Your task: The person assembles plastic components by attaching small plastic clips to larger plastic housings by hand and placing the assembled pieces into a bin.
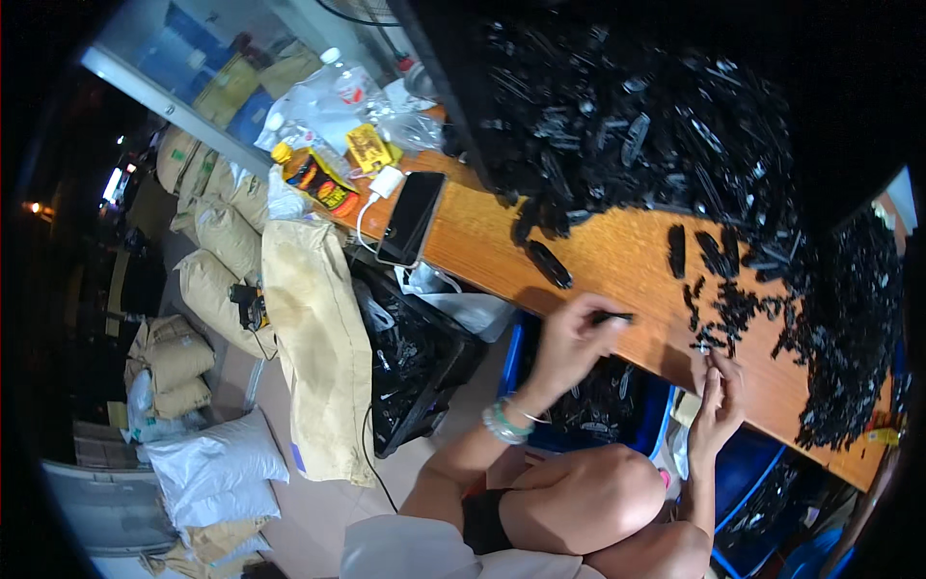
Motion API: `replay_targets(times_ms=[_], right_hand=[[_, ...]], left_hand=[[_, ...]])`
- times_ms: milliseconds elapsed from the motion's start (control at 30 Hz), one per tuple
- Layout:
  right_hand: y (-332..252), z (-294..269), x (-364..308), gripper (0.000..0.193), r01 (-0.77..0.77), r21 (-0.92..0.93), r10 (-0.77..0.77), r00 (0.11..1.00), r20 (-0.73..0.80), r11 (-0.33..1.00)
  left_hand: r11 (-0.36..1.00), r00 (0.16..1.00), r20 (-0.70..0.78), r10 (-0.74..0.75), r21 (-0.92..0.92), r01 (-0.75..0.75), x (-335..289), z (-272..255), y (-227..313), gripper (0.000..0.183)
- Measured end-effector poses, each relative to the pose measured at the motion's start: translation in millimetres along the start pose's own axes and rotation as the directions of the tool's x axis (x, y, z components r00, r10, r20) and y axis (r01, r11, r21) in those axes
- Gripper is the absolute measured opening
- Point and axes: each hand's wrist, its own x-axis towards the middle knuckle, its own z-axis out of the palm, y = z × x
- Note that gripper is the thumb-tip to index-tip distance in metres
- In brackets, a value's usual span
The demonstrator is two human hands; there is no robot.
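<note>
My left hand (569, 340), with bracelets at its wrist, is raised over the table's near edge. Its thumb and fingers pinch a small black plastic piece (613, 317). To its right, my right hand (719, 398) is closed at the fingertips beside a heap of small black pieces (733, 307); what it grips, if anything, is too small to tell. Longer black plastic parts (716, 253) lie just beyond that heap. Another long black part (548, 264) rests on the wooden table (617, 253), up and left of my left hand.
A big dark bin of glossy black parts (637, 125) fills the table's far side. A dense black pile (849, 328) covers the right end. A phone (412, 220), charger and bottles (316, 179) stand left. Below are a blue crate (521, 357), a black crate (439, 410) and sacks (318, 347).
</note>
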Motion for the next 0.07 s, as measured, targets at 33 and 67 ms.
replay_targets(times_ms=[33, 67], right_hand=[[-2.6, 5.3, 4.8, 0.017, 0.223, -0.155, -0.228, 0.974, -0.015, 0.962], [0.5, 7.8, 6.6, 0.021, 0.339, -0.285, -0.341, 0.939, 0.046, 0.896]], left_hand=[[0.998, 0.995, -0.103, 0.011, 0.063, -0.005, 0.5, -26.8, 4.7, 0.017], [0.992, 0.977, -0.212, 0.02, 0.126, 0.007, -2.0, -54.6, 14.4, 0.019]])
